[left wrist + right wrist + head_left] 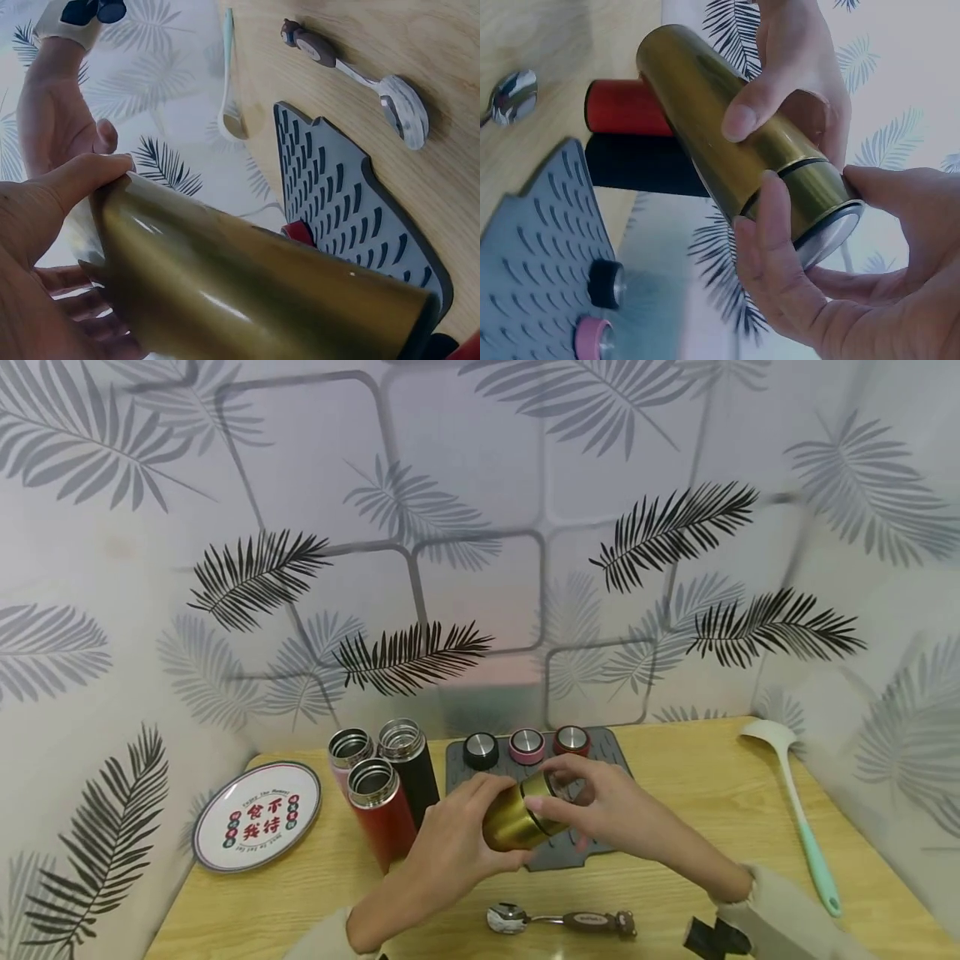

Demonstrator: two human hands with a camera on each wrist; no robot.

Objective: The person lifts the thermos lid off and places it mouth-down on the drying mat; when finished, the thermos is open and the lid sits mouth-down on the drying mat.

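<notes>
Above the front of a grey drying mat [617,758], a gold thermos flask [512,823] is held tilted between both hands. The left hand [459,833] grips its body, thumb along the side. At the top end, fingers and thumb of the right hand [611,800] pinch the gold lid [821,196], which sits on the flask with a dark ring at the joint. Left of the hands stand three lidless flasks: pink [350,748], black [415,772] and red [385,818]. Along the mat's back edge sit a black lid [481,750], a pink lid [527,746] and a red lid [572,741].
On the left, a white oval plate [258,852] with red lettering lies against the wall. A spoon [507,918] with a brown bear handle lies at the front. A white and mint-green ladle [808,847] lies at the right. Leaf-patterned sheeting [480,602] rises behind the wooden table.
</notes>
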